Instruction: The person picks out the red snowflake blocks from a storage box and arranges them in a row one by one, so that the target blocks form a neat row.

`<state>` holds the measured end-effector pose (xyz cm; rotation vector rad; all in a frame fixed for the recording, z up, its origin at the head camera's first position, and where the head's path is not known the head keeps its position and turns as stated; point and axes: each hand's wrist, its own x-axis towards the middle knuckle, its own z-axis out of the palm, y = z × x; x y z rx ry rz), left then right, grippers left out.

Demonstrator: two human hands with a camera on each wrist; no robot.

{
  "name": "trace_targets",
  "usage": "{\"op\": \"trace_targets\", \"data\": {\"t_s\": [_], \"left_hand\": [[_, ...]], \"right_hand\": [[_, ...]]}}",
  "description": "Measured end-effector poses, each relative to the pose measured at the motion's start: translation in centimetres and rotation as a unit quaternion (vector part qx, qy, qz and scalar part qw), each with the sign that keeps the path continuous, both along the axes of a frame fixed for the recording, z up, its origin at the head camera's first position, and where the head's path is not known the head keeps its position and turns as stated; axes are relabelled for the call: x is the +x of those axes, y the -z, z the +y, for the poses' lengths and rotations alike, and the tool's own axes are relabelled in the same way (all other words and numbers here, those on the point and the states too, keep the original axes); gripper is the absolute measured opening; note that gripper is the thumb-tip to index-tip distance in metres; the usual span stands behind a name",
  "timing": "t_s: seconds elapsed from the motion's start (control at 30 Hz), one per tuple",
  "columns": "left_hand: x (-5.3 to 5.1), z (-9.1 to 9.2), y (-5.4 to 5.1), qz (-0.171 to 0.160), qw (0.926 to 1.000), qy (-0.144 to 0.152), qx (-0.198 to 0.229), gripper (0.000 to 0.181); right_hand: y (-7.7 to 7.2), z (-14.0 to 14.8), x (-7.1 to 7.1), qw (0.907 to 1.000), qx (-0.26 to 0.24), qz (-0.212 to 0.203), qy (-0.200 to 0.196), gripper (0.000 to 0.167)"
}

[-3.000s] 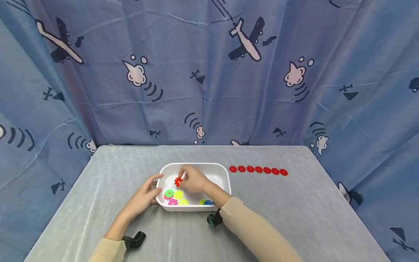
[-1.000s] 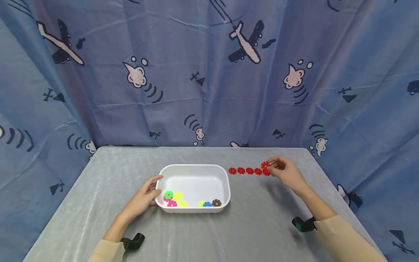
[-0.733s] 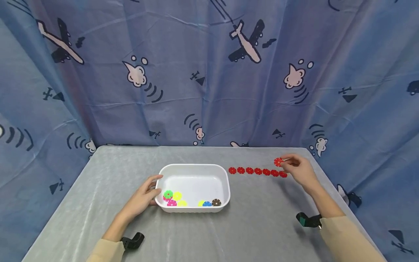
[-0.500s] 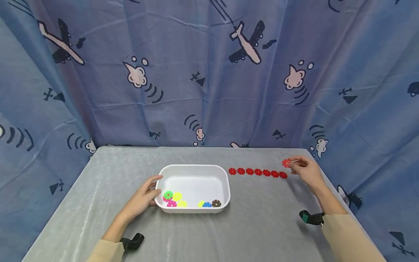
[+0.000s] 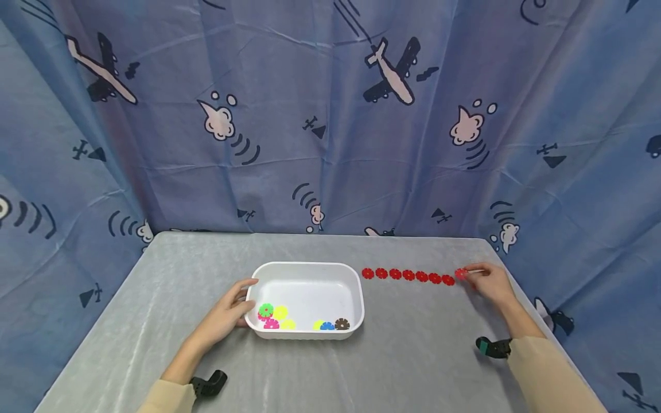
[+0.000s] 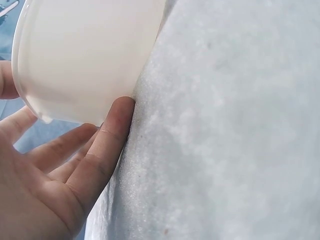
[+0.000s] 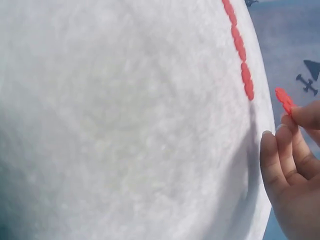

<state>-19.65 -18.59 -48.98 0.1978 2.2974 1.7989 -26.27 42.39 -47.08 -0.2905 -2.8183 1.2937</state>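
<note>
My right hand (image 5: 489, 283) pinches a red snowflake building disc (image 5: 461, 274) between thumb and fingertips, at the right end of a row of several red discs (image 5: 408, 275). In the right wrist view the held disc (image 7: 285, 101) tilts just above the grey cloth, apart from the row (image 7: 246, 80). My left hand (image 5: 227, 308) holds the left end of a white plastic tray (image 5: 310, 265), with some fingers against its outer wall (image 6: 85, 55). Inside lie a green disc (image 5: 265, 310), pink (image 5: 271, 324), yellow (image 5: 281, 312), blue (image 5: 327, 326) and brown (image 5: 342, 324) ones.
A grey cloth (image 5: 403, 367) covers the table, whose right edge runs close by my right hand. Behind and at both sides hangs a blue curtain (image 5: 320, 143) printed with airplanes. Each wrist carries a black camera mount (image 5: 209, 383).
My right hand took a red disc from the tray, carried it right above the row, and has now lowered it beside the row's right end. The left hand stays at the tray.
</note>
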Motion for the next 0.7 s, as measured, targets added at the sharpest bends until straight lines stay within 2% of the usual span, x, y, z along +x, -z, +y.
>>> {"op": "trace_targets", "data": {"t_s": [0.3,0.47,0.7], "left_hand": [[0.0,0.0,0.0,-0.001,1.0,0.001,0.003,0.05],[0.1,0.0,-0.1,-0.001,1.0,0.002,0.005,0.05],[-0.1,-0.2,-0.1,-0.002,1.0,0.006,0.003,0.05]], "right_hand": [[1.0,0.6,0.0,0.999,-0.035,-0.022,0.018,0.036],[1.5,0.7,-0.2,0.9993,-0.017,-0.029,0.015,0.035],[1.4,0.5,-0.4,0.9995,0.024,-0.021,0.01,0.032]]}}
